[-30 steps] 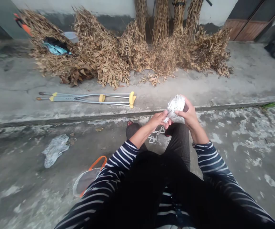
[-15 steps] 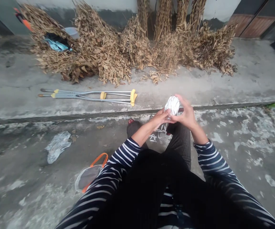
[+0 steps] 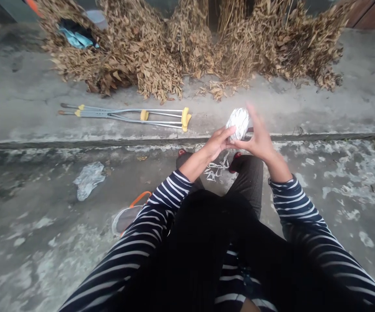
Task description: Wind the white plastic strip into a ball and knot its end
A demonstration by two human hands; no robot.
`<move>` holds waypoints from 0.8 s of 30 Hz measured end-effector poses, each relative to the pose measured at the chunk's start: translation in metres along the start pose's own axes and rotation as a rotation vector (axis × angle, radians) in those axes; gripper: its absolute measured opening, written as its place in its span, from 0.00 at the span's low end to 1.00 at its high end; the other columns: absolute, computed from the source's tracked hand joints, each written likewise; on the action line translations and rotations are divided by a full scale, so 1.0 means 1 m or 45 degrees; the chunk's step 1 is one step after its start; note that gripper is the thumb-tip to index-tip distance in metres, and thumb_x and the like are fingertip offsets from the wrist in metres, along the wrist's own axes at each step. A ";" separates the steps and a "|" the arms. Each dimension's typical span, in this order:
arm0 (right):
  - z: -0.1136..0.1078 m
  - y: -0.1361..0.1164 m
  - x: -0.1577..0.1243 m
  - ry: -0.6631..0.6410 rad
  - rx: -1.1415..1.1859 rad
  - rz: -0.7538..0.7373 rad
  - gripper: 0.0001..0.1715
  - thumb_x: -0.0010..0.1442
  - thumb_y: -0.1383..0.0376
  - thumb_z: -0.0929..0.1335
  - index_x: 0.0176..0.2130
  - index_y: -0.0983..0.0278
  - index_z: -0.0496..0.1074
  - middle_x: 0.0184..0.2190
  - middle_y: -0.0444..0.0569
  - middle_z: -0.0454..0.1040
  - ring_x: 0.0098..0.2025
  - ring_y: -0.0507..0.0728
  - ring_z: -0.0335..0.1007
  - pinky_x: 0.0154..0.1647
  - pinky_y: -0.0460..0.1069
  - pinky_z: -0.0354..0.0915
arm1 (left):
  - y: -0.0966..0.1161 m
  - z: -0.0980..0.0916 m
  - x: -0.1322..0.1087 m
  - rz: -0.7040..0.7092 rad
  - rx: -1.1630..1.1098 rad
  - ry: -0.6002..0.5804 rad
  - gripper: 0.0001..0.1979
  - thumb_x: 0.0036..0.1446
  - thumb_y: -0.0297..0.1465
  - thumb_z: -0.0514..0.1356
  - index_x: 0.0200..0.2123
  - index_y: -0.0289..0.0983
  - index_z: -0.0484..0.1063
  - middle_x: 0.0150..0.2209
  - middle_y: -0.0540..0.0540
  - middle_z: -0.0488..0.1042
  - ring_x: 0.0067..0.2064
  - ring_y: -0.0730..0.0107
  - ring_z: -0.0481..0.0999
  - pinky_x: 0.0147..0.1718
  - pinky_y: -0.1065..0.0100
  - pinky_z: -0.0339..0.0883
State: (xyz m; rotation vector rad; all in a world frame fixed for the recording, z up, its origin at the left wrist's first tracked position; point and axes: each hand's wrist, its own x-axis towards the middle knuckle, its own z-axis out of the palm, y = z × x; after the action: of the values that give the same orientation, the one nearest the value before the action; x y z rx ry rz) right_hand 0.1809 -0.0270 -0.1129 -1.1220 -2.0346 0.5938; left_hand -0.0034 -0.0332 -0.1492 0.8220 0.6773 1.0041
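Note:
A white ball of wound strip [image 3: 238, 122] is held up in front of me, above my knees. My right hand [image 3: 258, 139] cups it from the right, fingers curled round it and partly blurred. My left hand [image 3: 218, 143] pinches the strip at the ball's lower left. A loose tail of the white strip [image 3: 218, 169] hangs down from the ball and lies tangled on the ground between my feet. Both arms wear dark sleeves with white stripes.
A pair of metal crutches with yellow pads [image 3: 135, 115] lies on the raised concrete step. Heaps of dry brown leaves [image 3: 161, 52] line the wall behind. A crumpled plastic bag [image 3: 89, 178] and an orange-handled bag [image 3: 129, 213] lie at my left.
The view has tilted downward. Both hands have turned the ball a little and stayed together at it; the right hand's fingers have shifted over its top.

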 end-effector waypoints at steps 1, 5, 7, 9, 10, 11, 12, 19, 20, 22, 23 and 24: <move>-0.002 0.001 0.003 0.018 0.078 0.009 0.75 0.47 0.40 0.80 0.78 0.55 0.43 0.76 0.57 0.51 0.74 0.75 0.53 0.67 0.70 0.65 | 0.005 0.000 0.000 0.021 0.009 0.023 0.30 0.56 0.51 0.69 0.52 0.34 0.77 0.47 0.35 0.83 0.52 0.47 0.82 0.50 0.50 0.78; 0.003 0.012 0.009 0.091 0.422 0.147 0.80 0.43 0.38 0.81 0.77 0.49 0.39 0.76 0.55 0.51 0.74 0.69 0.56 0.66 0.66 0.67 | 0.029 0.002 -0.003 0.109 0.034 0.069 0.31 0.61 0.54 0.64 0.53 0.34 0.76 0.46 0.35 0.82 0.53 0.45 0.82 0.48 0.51 0.80; 0.019 0.018 0.006 0.001 0.589 0.249 0.73 0.42 0.39 0.81 0.75 0.49 0.50 0.70 0.54 0.64 0.68 0.68 0.65 0.63 0.67 0.69 | 0.042 0.006 -0.002 0.159 0.052 0.052 0.33 0.62 0.56 0.61 0.54 0.33 0.75 0.46 0.35 0.81 0.51 0.48 0.83 0.48 0.51 0.81; 0.040 0.021 0.001 -0.138 0.783 0.343 0.59 0.44 0.41 0.81 0.68 0.54 0.64 0.56 0.53 0.78 0.56 0.65 0.76 0.58 0.64 0.72 | 0.057 0.009 0.002 0.222 0.073 0.030 0.35 0.64 0.57 0.58 0.56 0.32 0.73 0.47 0.36 0.80 0.50 0.50 0.84 0.49 0.51 0.81; 0.049 0.022 -0.003 -0.188 0.874 0.395 0.49 0.48 0.42 0.80 0.62 0.58 0.71 0.46 0.51 0.82 0.47 0.62 0.80 0.54 0.62 0.74 | 0.065 0.009 0.005 0.258 0.083 0.035 0.36 0.65 0.58 0.56 0.58 0.31 0.71 0.47 0.36 0.80 0.51 0.50 0.83 0.49 0.51 0.80; 0.056 0.022 -0.007 -0.208 0.948 0.434 0.39 0.51 0.43 0.79 0.55 0.60 0.76 0.36 0.47 0.82 0.40 0.59 0.79 0.51 0.60 0.74 | 0.075 0.007 0.008 0.296 0.092 0.057 0.37 0.67 0.58 0.54 0.59 0.30 0.70 0.48 0.37 0.79 0.52 0.50 0.83 0.49 0.50 0.80; 0.060 0.024 -0.011 -0.201 1.001 0.461 0.31 0.54 0.44 0.78 0.48 0.61 0.79 0.30 0.44 0.79 0.34 0.56 0.77 0.47 0.57 0.74 | 0.086 0.004 0.012 0.335 0.100 0.100 0.38 0.68 0.58 0.51 0.61 0.29 0.68 0.48 0.38 0.78 0.53 0.49 0.82 0.49 0.50 0.79; 0.045 0.056 -0.066 -0.153 0.941 0.642 0.30 0.54 0.40 0.76 0.28 0.64 0.76 0.16 0.37 0.64 0.21 0.49 0.60 0.28 0.49 0.61 | 0.160 -0.040 0.031 0.520 0.110 0.404 0.41 0.70 0.59 0.41 0.64 0.29 0.65 0.49 0.40 0.74 0.62 0.48 0.76 0.54 0.52 0.74; 0.046 0.059 -0.077 -0.164 0.909 0.684 0.31 0.54 0.38 0.76 0.29 0.64 0.76 0.16 0.38 0.64 0.21 0.50 0.61 0.28 0.49 0.61 | 0.165 -0.045 0.033 0.539 0.105 0.418 0.40 0.71 0.57 0.40 0.64 0.29 0.65 0.49 0.40 0.74 0.61 0.50 0.76 0.55 0.53 0.73; 0.050 0.063 -0.098 -0.205 0.838 0.738 0.33 0.54 0.36 0.74 0.29 0.64 0.76 0.16 0.38 0.65 0.21 0.51 0.61 0.29 0.50 0.62 | 0.174 -0.052 0.036 0.581 0.083 0.455 0.38 0.73 0.55 0.39 0.64 0.29 0.65 0.48 0.41 0.74 0.61 0.52 0.76 0.55 0.54 0.73; 0.052 0.063 -0.107 -0.228 0.822 0.759 0.33 0.54 0.36 0.74 0.29 0.63 0.76 0.16 0.39 0.65 0.21 0.51 0.61 0.29 0.50 0.61 | 0.179 -0.055 0.038 0.604 0.063 0.470 0.37 0.74 0.54 0.39 0.64 0.29 0.64 0.49 0.42 0.73 0.60 0.55 0.76 0.55 0.55 0.73; 0.051 0.063 -0.115 -0.238 0.808 0.776 0.34 0.53 0.35 0.73 0.28 0.63 0.76 0.16 0.39 0.65 0.21 0.52 0.61 0.29 0.50 0.61 | 0.184 -0.057 0.040 0.635 0.046 0.477 0.35 0.75 0.53 0.39 0.64 0.30 0.63 0.50 0.42 0.73 0.58 0.60 0.76 0.55 0.56 0.74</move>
State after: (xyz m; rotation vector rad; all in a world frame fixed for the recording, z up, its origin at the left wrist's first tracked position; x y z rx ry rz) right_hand 0.2151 -0.0957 -0.2311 -1.2952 -1.4328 1.5672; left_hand -0.1170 0.0738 -0.0291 0.8626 0.8286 1.6274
